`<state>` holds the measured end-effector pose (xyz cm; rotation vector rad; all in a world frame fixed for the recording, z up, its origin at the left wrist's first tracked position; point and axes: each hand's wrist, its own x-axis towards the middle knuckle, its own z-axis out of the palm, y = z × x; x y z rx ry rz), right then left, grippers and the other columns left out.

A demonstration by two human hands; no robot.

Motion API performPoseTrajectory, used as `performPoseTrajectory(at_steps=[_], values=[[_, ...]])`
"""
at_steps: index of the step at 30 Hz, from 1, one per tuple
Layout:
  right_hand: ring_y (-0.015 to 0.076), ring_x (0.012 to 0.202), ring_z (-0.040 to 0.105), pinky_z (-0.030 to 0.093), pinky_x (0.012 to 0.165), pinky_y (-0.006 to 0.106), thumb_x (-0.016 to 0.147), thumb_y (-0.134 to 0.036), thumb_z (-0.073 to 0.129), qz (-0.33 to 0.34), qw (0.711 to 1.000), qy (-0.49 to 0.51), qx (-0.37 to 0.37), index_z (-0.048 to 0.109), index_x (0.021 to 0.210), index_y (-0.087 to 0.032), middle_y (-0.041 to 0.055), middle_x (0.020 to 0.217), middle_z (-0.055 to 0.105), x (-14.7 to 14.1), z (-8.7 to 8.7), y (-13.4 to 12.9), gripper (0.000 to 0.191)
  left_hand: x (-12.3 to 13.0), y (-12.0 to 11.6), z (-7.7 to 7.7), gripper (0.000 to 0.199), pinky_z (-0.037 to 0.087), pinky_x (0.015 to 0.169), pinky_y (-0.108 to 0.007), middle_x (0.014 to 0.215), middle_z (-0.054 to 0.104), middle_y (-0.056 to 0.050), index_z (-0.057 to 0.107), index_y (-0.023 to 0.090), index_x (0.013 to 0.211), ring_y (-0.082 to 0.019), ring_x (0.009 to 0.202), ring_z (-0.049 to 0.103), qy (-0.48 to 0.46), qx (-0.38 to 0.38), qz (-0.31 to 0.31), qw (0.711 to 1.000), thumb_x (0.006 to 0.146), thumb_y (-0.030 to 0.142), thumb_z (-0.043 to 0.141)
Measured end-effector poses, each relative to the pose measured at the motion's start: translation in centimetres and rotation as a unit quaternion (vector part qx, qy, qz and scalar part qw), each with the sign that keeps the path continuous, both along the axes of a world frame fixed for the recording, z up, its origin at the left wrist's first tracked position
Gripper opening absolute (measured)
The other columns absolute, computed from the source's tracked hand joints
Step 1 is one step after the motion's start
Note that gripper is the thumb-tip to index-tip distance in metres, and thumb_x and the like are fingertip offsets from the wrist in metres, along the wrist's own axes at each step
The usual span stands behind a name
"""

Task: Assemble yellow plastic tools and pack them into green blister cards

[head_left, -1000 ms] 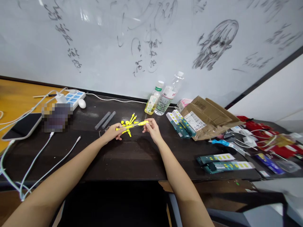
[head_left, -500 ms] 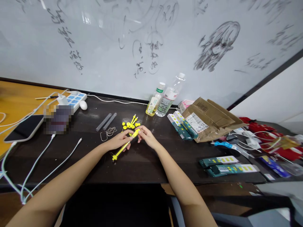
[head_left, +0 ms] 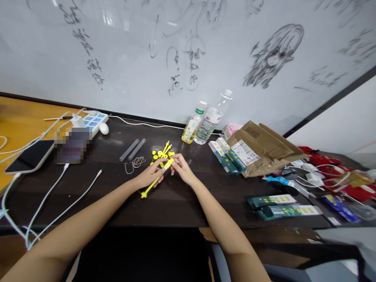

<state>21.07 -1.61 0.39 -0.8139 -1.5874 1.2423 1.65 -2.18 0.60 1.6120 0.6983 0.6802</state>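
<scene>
Between both hands is a slim yellow plastic rod, slanting down to the left, with a cross-shaped lower end and a thicker yellow top. My left hand closes around its middle. At the upper end the fingers of my right hand pinch the thicker part. Just beyond lie several small yellow caps and similar yellow rods, partly hidden by my fingers. Left of them are two clear tubes and a bundle of thin bent wire.
Two bottles, one with yellow liquid and one clear, stand by the whiteboard. To the right are green-and-white boxes, a brown paper package and clutter. Phones, cables and a power strip lie left.
The view has shifted slightly. Both hands keep their hold on the yellow rod, which has hardly moved; my right fingers are drawn a little closer around its top.
</scene>
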Motion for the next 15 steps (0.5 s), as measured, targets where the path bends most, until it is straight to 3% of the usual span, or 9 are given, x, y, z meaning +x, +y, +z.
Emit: performPoseTrajectory(at_steps=[15], values=[[0.0096,0.059,0.050,0.045,0.057,0.024,0.087,-0.043,0.054,-0.021,0.999,-0.006,0.032,0.036,0.105,-0.026,-0.0058,0.072,0.049,-0.73,0.51,-0.86,0.030,0.15,-0.04,-0.33,0.064,0.043,0.037,-0.015,0.059,0.054,0.007,0.015,0.028,0.149,-0.005,0.034,0.048,-0.016,0.046,0.005,0.999,0.091,0.030,0.042]])
